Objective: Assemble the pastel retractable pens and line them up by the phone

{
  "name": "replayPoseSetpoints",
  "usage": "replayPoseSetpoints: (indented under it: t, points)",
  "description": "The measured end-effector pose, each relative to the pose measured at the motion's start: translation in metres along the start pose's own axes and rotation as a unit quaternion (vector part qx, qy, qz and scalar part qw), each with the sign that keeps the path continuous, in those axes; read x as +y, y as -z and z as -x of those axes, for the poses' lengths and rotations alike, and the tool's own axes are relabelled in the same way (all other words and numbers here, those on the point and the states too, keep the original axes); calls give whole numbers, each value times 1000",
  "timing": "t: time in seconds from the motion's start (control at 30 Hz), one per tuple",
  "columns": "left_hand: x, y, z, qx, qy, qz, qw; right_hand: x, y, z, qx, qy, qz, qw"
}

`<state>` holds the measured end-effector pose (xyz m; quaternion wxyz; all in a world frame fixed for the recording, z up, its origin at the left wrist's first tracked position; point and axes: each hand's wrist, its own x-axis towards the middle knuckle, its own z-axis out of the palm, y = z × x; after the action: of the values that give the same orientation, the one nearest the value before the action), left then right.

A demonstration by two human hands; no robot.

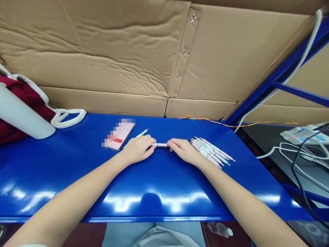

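Note:
A pale pink pen [161,145] lies level between my hands, just above the blue tabletop. My left hand [141,148] pinches one end of it, and the fingers of my right hand [182,149] are closed on the other. Both tips of the pen are hidden by my fingers. Right of my right hand is a pile of pastel pens [212,152], pink, white and mint, laid side by side. Behind my left hand, a light green pen [142,132] rests on the table, partly covered by the hand. A phone [120,134] with a lit screen lies to its left.
The shiny blue table [77,164] backs onto a cardboard wall [115,51]. A white cylinder [24,111] and a dark red bag [23,96] with white straps stand at far left. Thin wires [205,119] run along the back edge. White cables [290,147] lie right, beside a blue frame [269,75].

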<state>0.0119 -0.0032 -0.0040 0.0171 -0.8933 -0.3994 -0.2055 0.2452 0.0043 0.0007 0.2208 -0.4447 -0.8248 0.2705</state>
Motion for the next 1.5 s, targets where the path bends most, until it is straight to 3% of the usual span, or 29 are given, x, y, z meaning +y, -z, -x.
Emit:
replayPoseSetpoints:
  t: [0.47,0.83,1.37,1.5]
  points:
    - [-1,-1,1,-3,2,13,1000,-2,3,5,25,3,46,999]
    - [4,0,1,4,-16,3,1000,-4,4,6,0,7,111,994]
    - [5,1,0,12,-30,-57,998,-2,5,5,-16,15,80,997]
    - [4,0,-2,27,-12,-79,996,-5,14,4,3,1,100,995]
